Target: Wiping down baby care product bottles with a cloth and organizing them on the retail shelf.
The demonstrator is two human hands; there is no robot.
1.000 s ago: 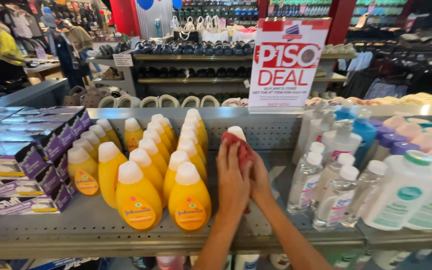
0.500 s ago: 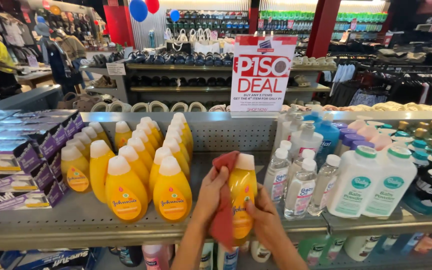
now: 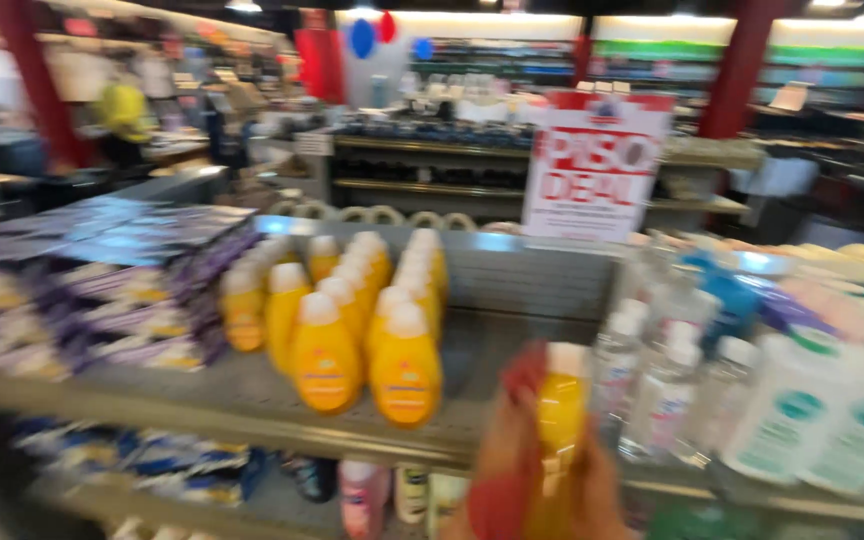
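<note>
Yellow bottle (image 3: 559, 420) with a white cap, now lifted off the grey shelf (image 3: 252, 400) and drawn toward the camera, sits between both hands: the left hand (image 3: 508, 450) presses a red cloth (image 3: 512, 440) against its side, the right hand (image 3: 592, 480) keeps its grip behind. Matching yellow bottles (image 3: 352, 320) stand in rows to the left, clear bottles (image 3: 652, 380) to the right, under a red-and-white sale sign (image 3: 597, 165).

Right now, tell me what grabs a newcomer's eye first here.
The block of yellow bottles with white caps, mid-shelf. Low in front, both hands lift one more yellow bottle: the left hand presses a red cloth against it, the right hand grips beside. Behind stands a red-and-white sign.
</note>
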